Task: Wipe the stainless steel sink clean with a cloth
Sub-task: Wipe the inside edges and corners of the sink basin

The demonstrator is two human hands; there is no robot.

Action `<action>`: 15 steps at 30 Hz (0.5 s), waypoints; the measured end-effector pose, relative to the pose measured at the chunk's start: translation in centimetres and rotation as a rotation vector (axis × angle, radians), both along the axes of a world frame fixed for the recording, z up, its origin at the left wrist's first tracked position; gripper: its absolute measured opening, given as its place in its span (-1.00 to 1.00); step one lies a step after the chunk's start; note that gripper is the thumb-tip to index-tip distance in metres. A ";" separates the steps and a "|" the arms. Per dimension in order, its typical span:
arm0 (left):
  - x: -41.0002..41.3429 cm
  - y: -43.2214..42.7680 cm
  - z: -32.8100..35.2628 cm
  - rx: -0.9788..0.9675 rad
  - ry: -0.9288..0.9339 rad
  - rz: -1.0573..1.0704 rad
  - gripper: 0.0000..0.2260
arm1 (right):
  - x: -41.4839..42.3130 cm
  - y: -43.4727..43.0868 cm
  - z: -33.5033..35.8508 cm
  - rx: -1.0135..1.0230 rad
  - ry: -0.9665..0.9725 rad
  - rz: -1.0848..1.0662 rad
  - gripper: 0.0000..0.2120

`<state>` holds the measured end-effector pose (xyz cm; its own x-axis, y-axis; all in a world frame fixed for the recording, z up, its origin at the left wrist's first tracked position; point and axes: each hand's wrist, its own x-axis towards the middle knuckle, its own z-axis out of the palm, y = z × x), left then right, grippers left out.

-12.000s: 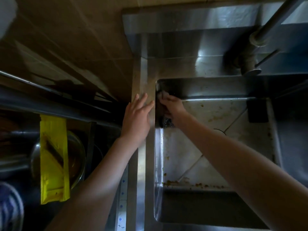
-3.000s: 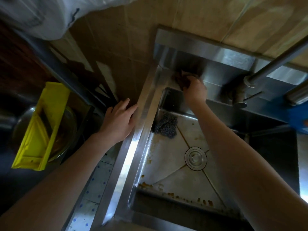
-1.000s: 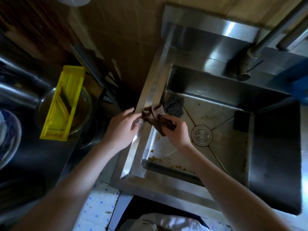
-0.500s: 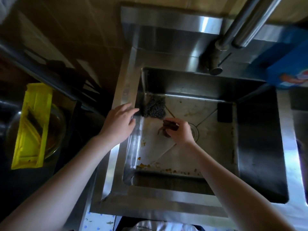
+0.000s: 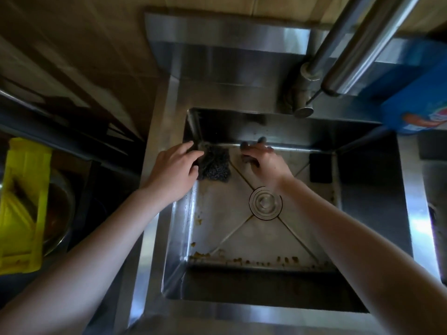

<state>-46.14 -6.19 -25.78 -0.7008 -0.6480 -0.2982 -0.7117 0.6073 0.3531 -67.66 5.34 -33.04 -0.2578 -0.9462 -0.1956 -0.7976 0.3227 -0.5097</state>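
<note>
The stainless steel sink (image 5: pixel 154 238) fills the middle of the view, with a round drain (image 5: pixel 265 202) in its floor and brown crumbs along the near edge of the floor. My right hand (image 5: pixel 266 163) is down inside, pressing a dark brown cloth (image 5: pixel 249 158) onto the floor by the far wall; most of the cloth is hidden under the hand. My left hand (image 5: pixel 173 169) rests with fingers spread on the sink's left rim, its fingertips beside a dark steel scourer (image 5: pixel 215 165) lying in the far left corner.
A tap (image 5: pixel 302 93) with long steel pipes rises at the back right. A blue packet (image 5: pixel 416 97) stands on the right rim. A black block (image 5: pixel 320 170) lies at the far right of the floor. A yellow plastic piece (image 5: pixel 21 204) lies over a bowl at the left.
My right hand has carried the cloth from above the left rim down into the sink and on to the far wall. My left hand let go of the cloth and settled on the left rim.
</note>
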 end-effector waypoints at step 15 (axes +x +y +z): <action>-1.1 -1.1 -1.8 -0.016 0.004 -0.008 -0.63 | -8.9 -3.0 -0.4 0.071 1.106 0.877 -0.70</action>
